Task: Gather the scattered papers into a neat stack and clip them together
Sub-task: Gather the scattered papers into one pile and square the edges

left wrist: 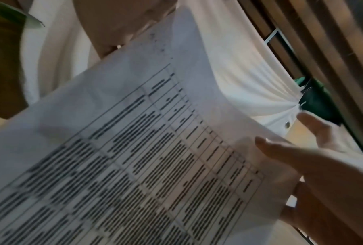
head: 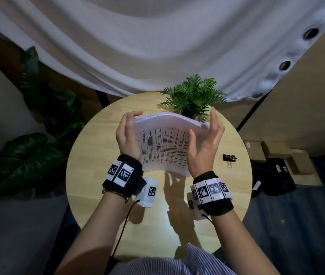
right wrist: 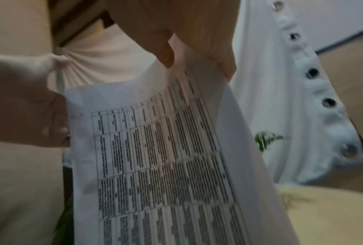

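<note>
A stack of printed papers [head: 163, 147] with table-like text stands nearly upright over the round wooden table [head: 98, 175], its top bowed towards me. My left hand [head: 130, 126] grips its left edge, fingers curled over the top corner. At the right edge my right hand [head: 207, 132] pinches it, thumb on the printed face and fingers behind. The left wrist view shows the sheet [left wrist: 134, 149] and the right hand [left wrist: 302, 157]. The right wrist view shows the sheet [right wrist: 166, 165] and the left hand [right wrist: 25, 107]. Black binder clips [head: 229, 157] lie on the table to the right.
A small potted fern [head: 193, 96] stands at the table's far edge, just behind the stack. A white curtain [head: 157, 46] hangs beyond it. Large-leaf plants [head: 29, 151] stand on the left. Cardboard boxes [head: 266, 151] and dark items lie on the floor at right.
</note>
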Tool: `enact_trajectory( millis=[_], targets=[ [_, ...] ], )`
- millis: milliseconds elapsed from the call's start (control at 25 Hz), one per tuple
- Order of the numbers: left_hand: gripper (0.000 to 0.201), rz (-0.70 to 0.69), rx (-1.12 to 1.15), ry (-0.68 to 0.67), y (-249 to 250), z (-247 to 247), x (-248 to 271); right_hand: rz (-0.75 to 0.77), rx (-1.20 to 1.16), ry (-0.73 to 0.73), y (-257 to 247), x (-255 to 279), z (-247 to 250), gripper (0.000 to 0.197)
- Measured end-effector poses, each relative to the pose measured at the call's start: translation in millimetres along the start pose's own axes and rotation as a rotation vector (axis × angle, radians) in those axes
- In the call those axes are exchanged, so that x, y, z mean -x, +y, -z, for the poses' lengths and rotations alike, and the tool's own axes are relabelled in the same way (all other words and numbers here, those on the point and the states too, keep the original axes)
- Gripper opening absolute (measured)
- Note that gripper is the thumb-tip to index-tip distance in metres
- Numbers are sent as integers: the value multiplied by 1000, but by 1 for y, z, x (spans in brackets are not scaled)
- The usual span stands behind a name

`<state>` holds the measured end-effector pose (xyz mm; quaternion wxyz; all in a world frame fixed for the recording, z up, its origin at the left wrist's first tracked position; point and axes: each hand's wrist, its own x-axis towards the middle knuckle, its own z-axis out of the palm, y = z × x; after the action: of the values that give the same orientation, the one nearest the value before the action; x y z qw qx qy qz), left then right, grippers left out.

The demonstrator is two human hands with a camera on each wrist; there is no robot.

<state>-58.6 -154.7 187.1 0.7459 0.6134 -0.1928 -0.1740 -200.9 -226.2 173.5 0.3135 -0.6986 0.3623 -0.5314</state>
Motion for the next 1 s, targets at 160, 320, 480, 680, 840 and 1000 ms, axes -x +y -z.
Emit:
enact_trajectory(
  millis=[160,320,480,680,840,1000],
  targets=[
    [30,-56,-27,1,3,-2,-5,154,193,-49,-4,-9,0,37],
    [26,-67,-62,-41,3,0,-6,191,230,-90,-7,-10,6,46],
    [36,-43,-167,-110,-3,12,-9,66,83,-74,1,-15,12,59],
    [29,135,-157,-46,-15,5,-2,-443,-170,-208,26,-19,8,24],
    [17,113,-122,-36,-24,6,5,-417,-222,-173,33,-8,16,21],
    [18,205,-133,-69,-36,9,11,-512,-173,-202,39,2,14,13]
  ],
)
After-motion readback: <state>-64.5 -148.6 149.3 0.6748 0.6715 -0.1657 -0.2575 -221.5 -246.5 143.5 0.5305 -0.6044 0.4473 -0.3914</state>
